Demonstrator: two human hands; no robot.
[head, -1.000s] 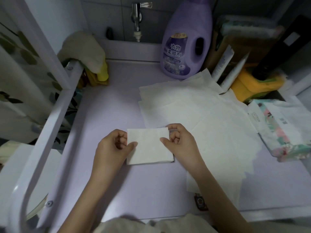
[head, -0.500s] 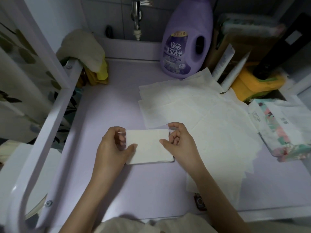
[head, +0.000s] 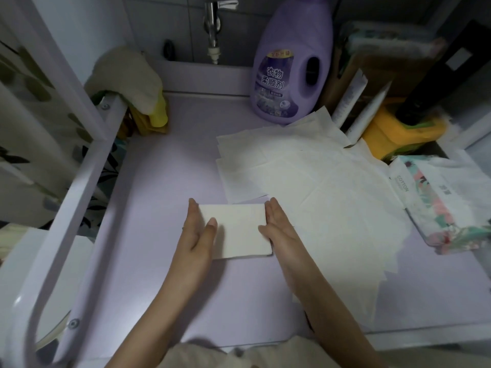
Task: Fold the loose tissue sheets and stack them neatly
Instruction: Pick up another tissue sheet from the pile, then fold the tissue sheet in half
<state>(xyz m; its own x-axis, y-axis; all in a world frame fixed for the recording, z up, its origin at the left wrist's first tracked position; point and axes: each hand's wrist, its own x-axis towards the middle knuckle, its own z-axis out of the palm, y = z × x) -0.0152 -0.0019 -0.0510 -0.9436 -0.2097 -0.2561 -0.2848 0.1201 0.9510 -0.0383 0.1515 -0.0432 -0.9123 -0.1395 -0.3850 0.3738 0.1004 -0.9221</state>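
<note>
Head view: purple bottle point(head: 289, 62) behind loose sheets point(head: 332, 187), tissue pack point(head: 446, 203) alongside.

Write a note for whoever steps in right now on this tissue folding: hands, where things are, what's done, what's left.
Left hand: open, fingers straight along the left edge of the folded tissue, thumb on top.
Right hand: open, fingers straight against its right edge.
The folded tissue lies flat on the counter between the hands; loose sheets lie spread and overlapping behind it and to its right.
Done: one folded piece.
Left: fold the loose sheets and stack them on it.
</note>
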